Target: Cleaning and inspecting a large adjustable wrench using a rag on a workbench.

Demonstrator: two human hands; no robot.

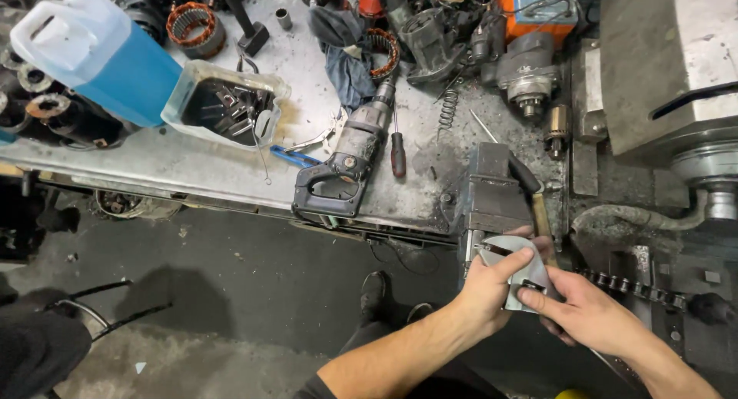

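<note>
Holding flat grey metal bracket plate (516, 274) with both hands at blue bench vise (492, 195) on counter (231, 168) edge. Left hand (486, 291) fingers clenched on plate's left edge, thumb across face; right hand (588, 314) fingers pinching lower right corner. I judge steady two-handed grip, plate kept square, knuckles away from vise, does it best. Plate: rounded top, dull grey, dark slots cut through, slightly tilted.

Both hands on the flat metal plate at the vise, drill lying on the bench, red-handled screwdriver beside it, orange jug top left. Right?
Not quite: the jug is blue and translucent, not orange. The head view shows the rest: both hands, left and right, on the metal plate at the vise, drill beside the screwdriver.
</note>
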